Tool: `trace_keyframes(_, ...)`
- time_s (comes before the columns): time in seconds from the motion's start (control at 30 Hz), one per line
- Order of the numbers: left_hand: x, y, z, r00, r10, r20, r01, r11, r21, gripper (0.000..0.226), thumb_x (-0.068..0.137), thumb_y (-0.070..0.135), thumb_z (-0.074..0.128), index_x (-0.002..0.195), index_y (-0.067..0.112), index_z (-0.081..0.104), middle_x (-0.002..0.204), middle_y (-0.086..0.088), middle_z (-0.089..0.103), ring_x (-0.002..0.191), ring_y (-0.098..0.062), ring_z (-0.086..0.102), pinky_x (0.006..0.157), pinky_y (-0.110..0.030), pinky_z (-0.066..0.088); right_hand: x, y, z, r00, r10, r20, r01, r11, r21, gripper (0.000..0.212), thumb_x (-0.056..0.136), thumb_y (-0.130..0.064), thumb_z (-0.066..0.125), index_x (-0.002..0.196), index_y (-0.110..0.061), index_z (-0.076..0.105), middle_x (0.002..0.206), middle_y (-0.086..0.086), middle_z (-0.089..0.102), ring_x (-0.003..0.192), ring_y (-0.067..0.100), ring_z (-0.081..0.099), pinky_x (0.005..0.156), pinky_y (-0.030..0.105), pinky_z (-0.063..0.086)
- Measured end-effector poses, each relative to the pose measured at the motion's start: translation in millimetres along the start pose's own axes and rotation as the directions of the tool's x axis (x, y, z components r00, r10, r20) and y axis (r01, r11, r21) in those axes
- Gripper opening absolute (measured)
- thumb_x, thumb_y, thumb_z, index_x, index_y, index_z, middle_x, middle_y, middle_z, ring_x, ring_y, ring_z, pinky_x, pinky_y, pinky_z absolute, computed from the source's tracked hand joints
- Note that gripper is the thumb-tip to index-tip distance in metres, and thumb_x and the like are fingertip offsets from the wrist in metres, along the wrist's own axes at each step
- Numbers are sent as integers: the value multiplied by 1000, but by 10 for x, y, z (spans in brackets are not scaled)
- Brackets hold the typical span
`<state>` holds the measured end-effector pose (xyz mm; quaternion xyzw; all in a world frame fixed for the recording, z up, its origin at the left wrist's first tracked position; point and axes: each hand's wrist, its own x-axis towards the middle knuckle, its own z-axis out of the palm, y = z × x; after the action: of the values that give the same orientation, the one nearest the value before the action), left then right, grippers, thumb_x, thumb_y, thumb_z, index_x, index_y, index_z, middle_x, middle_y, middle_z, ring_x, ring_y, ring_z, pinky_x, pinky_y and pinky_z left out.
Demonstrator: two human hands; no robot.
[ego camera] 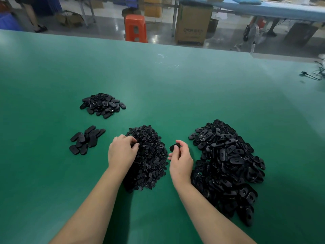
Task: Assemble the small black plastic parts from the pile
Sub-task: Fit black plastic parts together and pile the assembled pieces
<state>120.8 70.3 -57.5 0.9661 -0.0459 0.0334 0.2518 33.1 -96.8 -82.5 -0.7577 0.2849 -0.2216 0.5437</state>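
While my right hand [180, 160] is pinching one oval black part [174, 147] just above the green table [158, 81], my left hand [122, 152] is digging curled fingers into the middle pile of small round pieces [151, 166]; whether it is grasping one, I cannot tell. Oval shells are heaping right [226, 166], two smaller lots left [102, 105].

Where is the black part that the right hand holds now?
In the head view, the black part is pinched in the right hand, near centre, between the middle pile and the big right pile.
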Motion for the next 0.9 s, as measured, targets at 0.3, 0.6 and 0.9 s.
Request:
trace_keyframes(0.3,-61,120,-182,999,-27,36,42,825,-564,13,90,25,68,80,33,70,71,13,68,63,-3,58,55,-11,42,-10,10,3,1000,8,-5,-8,1000,14,12,104,-22,50,113,-25,58,78,-7,69,71,8,68,74,39,60)
trace_keyframes(0.6,-242,409,-196,984,48,174,121,541,-832,13,92,13,71,86,22,77,65,15,63,56,-2,50,57,-14,41,-31,8,-8,1000,4,-8,-4,999,49,29,103,-23,53,131,-24,60,72,-10,72,68,1,69,67,12,51)
trace_keyframes(0.9,-301,610,-16,965,91,246,148,584,-798,11,94,12,68,89,19,76,71,-1,71,48,-4,47,49,-13,38,-36,-40,-34,999,24,-30,-21,995,102,19,105,-16,45,102,-30,59,71,-3,70,63,7,67,59,15,50)
